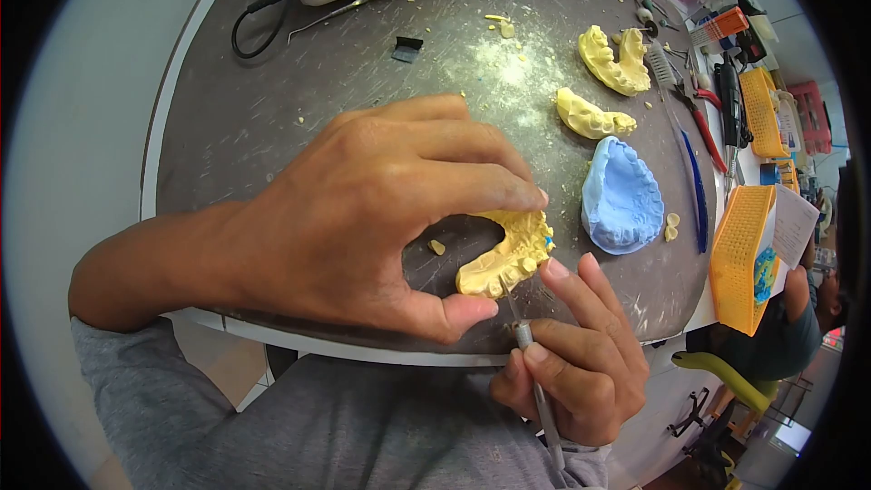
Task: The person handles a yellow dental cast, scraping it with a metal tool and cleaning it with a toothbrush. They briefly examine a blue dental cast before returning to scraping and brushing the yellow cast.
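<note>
My left hand [381, 191] arches over a yellow plaster dental cast [508, 259], an arch with teeth. Its index fingertip presses on the cast's far end and the thumb lies by the near end, steadying it on the table. In my right hand [581, 358] is a slim metal craft knife [542, 395] with a knurled collar, gripped between thumb and fingers. The thin tip of the knife meets the teeth along the cast's near edge. A small blue spot marks the cast's right side. A small yellow chip [437, 247] lies inside the curve of my left hand.
A light-blue dental cast [622, 200] lies to the right, with two yellow cast pieces [615, 62] [592, 115] beyond it. Yellow powder [513, 68] dusts the dark table [236, 145]. Red-handled pliers [703, 132], yellow baskets [739, 259] and another person [771, 336] are at right.
</note>
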Available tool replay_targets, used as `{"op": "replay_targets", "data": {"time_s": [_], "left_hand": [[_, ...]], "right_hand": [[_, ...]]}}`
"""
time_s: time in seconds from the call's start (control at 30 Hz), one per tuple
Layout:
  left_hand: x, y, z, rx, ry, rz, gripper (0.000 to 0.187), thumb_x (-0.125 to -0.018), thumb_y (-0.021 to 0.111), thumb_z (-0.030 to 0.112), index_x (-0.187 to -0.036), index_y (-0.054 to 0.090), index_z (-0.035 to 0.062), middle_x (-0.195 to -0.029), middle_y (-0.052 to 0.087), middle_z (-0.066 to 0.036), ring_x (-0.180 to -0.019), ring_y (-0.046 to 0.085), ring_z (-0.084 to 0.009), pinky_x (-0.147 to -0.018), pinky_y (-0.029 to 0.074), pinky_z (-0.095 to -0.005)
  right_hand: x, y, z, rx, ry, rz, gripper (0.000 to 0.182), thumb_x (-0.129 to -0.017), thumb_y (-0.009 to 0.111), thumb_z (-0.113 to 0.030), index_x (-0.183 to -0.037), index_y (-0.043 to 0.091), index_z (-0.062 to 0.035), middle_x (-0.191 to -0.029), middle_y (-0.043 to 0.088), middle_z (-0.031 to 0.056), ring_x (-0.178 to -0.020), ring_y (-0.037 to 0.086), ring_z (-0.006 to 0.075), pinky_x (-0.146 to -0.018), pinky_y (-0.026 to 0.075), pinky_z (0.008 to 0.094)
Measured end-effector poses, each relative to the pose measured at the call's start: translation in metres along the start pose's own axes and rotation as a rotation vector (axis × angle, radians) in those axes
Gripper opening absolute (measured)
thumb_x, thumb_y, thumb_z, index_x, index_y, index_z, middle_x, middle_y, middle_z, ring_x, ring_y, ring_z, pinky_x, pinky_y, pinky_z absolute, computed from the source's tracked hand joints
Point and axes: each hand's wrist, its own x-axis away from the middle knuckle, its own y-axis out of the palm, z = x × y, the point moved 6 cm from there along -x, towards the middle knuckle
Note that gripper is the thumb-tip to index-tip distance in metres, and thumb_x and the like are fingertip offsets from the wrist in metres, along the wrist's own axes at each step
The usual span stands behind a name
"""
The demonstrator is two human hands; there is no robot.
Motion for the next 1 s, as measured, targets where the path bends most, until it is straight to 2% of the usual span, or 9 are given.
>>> {"op": "replay_targets", "data": {"time_s": [0.37,0.47,0.63,1.0], "left_hand": [[0.0002,0.0001,0.0007,-0.011,-0.012,-0.005,0.058,-0.067,0.083,0.031,-0.118,0.072,0.0054,-0.111,0.072,-0.009,-0.085,0.064,-0.0232,-0.073,0.051,-0.0347],[-0.0001,-0.0009,0.0006,0.019,-0.020,0.002,0.059,-0.068,0.083,0.031,-0.119,0.071,0.0041,-0.111,0.072,-0.010,-0.087,0.065,-0.0238,-0.075,0.052,-0.0349],[0.0001,-0.0013,-0.0010,0.046,-0.029,0.006,0.061,-0.068,0.083,0.032,-0.120,0.070,0.0029,-0.110,0.072,-0.011,-0.090,0.067,-0.0244,-0.076,0.052,-0.0346],[-0.0004,-0.0011,-0.0013,0.029,0.008,0.022,0.060,-0.072,0.082,0.037,-0.119,0.071,0.0029,-0.109,0.073,-0.011,-0.084,0.065,-0.0221,-0.071,0.049,-0.0337]], "right_hand": [[-0.0012,-0.0005,-0.0017,0.057,-0.033,-0.081,0.024,-0.085,0.080,-0.014,-0.097,0.062,-0.0037,-0.086,0.070,0.0090,-0.103,0.074,0.0369,-0.098,0.055,0.0577],[0.0006,-0.0062,0.0000,-0.030,0.007,-0.050,0.024,-0.086,0.079,-0.014,-0.098,0.062,-0.0038,-0.087,0.070,0.0094,-0.103,0.074,0.0369,-0.098,0.055,0.0577],[0.0024,-0.0036,-0.0017,-0.007,-0.002,0.000,0.025,-0.085,0.080,-0.013,-0.099,0.062,-0.0036,-0.086,0.070,0.0095,-0.104,0.074,0.0370,-0.099,0.055,0.0571],[-0.0021,-0.0062,-0.0003,-0.021,0.017,-0.040,0.023,-0.086,0.080,-0.012,-0.098,0.062,-0.0046,-0.084,0.071,0.0087,-0.103,0.074,0.0346,-0.101,0.053,0.0585]]}}
